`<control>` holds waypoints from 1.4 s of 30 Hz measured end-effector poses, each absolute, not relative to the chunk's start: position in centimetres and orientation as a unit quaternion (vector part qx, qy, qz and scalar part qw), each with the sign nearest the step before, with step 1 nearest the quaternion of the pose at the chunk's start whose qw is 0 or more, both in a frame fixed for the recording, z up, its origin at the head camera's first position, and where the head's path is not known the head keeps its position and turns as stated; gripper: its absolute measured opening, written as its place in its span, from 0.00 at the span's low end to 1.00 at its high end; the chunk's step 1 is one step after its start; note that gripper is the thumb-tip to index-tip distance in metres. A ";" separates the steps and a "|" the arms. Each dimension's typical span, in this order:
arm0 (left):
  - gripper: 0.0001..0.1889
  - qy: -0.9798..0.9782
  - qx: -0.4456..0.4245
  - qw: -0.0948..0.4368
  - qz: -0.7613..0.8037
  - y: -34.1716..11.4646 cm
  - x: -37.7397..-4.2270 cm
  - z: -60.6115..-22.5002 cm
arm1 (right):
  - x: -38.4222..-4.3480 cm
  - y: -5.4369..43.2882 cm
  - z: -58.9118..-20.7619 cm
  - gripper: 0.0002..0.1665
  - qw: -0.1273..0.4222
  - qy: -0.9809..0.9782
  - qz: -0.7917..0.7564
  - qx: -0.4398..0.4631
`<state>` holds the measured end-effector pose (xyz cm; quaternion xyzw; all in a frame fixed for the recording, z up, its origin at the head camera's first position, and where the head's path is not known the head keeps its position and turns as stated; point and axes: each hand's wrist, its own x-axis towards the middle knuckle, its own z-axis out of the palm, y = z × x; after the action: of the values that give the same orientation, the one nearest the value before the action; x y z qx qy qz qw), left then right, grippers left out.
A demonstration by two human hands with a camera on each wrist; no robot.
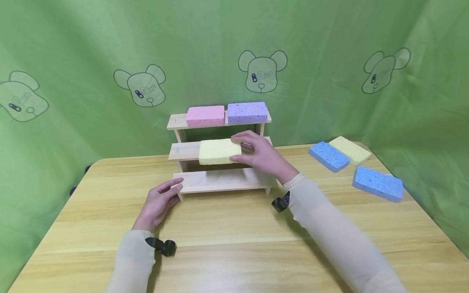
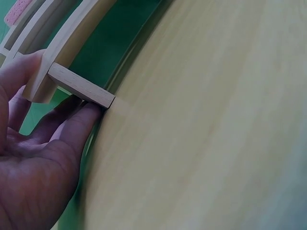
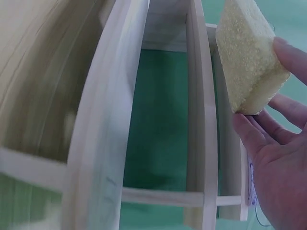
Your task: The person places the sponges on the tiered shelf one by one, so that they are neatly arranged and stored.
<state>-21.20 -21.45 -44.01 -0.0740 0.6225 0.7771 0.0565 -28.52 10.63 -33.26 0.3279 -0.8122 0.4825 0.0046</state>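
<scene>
A three-tier wooden stand (image 1: 220, 183) stands at the back of the table. My right hand (image 1: 258, 152) pinches the right end of a yellow sponge (image 1: 218, 151) between thumb and fingers. In the right wrist view the sponge (image 3: 252, 57) is tilted and above the stand's tiers; in the head view it overlaps the middle tier. My left hand (image 1: 159, 202) grips the left end of the bottom tier. Seen from the left wrist, its thumb lies on the tier's end and its fingers reach beside the short leg (image 2: 81, 86).
On the top tier sit a pink sponge (image 1: 205, 116) and a purple sponge (image 1: 247, 112), side by side. At the table's right lie a blue sponge (image 1: 329, 156), a yellow sponge (image 1: 350, 149) next to it and another blue sponge (image 1: 378, 184). A green curtain (image 1: 205, 49) hangs behind.
</scene>
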 end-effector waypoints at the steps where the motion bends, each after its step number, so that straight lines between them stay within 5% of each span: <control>1: 0.21 0.624 -0.074 0.057 0.776 -21.5 -21.2 -44.1 | -28.6 10.4 -33.3 0.35 0.005 -0.812 0.482 0.329; 42: 0.19 0.618 -0.076 0.056 0.780 -21.4 -21.1 -44.1 | -30.0 5.8 -34.8 0.36 0.023 -0.862 0.413 0.292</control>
<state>-21.14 -21.40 -44.09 -0.0756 0.6181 0.7805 0.0561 -30.05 5.82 -34.83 0.2922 -0.8622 0.4131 0.0227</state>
